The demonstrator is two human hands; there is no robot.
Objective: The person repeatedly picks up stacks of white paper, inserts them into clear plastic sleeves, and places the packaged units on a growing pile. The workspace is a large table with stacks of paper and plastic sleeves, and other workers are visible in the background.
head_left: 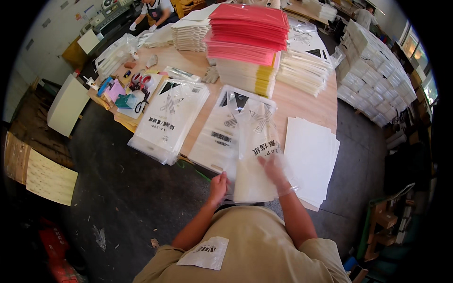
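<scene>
In front of me a clear printed plastic bag (247, 129) lies over a white pack (212, 129) at the near table edge. My left hand (218, 187) is closed on the near left edge of the bag. Smeared by motion, my right hand (273, 170) is at the right side of the bag, with clear film around its wrist. Its fingers are too blurred to read. Right of it lies a loose stack of white paper sheets (309, 158). To the left rests a pile of filled printed packs (172, 111).
A tall stack of red and pink sheets (248, 28) rises behind the bag. Scissors (141, 104) and tape rolls (137, 81) lie at the table's left. A wrapped pallet load (375, 70) stands at right. Another person (158, 14) works at the far left.
</scene>
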